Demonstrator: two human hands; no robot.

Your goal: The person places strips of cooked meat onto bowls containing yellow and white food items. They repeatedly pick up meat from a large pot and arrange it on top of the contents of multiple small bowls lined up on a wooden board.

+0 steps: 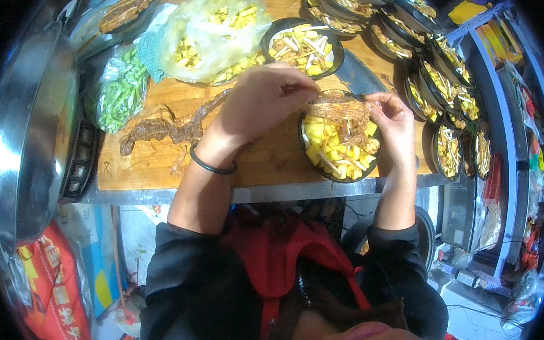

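My left hand (267, 98), a dark band on its wrist, is above the far left of a black bowl (306, 152). Its fingers are pinched together; a dark reddish scrap shows by them, too small to name surely. At the bowl's right rim, my right hand (395, 122) pinches the edge of brown cooked meat (343, 114). That meat lies over yellow potato chunks (349, 159) and pale strips in the bowl. Left of it, a long dark piece of meat (170, 129) lies on the wooden board (265, 161), partly hidden behind my left forearm.
Many filled black bowls (448, 150) crowd the right side; another bowl (335, 57) stands farther back. A dark flat blade (366, 74) lies near it. Behind sit a bag of potato chunks (213, 30) and a bag of green vegetables (120, 89). A large metal pan (27, 135) stands left.
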